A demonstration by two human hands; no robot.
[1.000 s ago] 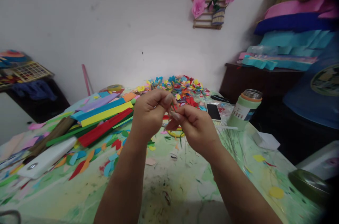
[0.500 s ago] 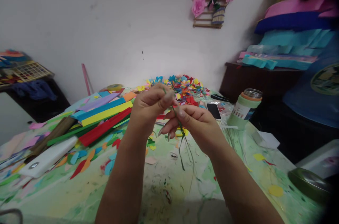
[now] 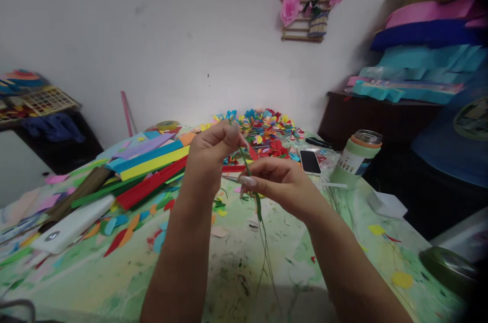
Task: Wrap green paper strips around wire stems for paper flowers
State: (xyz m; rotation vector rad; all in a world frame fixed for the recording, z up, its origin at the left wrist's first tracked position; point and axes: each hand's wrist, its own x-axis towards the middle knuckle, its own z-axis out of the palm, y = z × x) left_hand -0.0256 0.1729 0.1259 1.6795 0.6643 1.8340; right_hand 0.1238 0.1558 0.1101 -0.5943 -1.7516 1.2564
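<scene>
A thin green stem point(image 3: 245, 158) slants between my two hands over the middle of the table. My left hand point(image 3: 213, 152) pinches its upper end, fingertips closed. Lower down, my right hand point(image 3: 280, 178) is closed on the same stem between thumb and fingers. Below my right fingers hangs a green strip point(image 3: 258, 208), with several thin wires point(image 3: 266, 246) trailing under it. Just behind my hands lies a heap of small colourful paper flowers point(image 3: 270, 127). Whatever tops the stem is hidden by my left fingers.
Coloured paper strips point(image 3: 152, 163) and a white box-like object point(image 3: 76, 226) lie left. On the right are a phone point(image 3: 310, 162), a green jar point(image 3: 353, 160), loose wires and a green tape roll point(image 3: 448, 269). A person in blue point(image 3: 453, 129) stands at the far right.
My right hand has moved down the stem, away from my left hand, so more stem shows between them. The strip and wires hang differently. The view has shifted slightly.
</scene>
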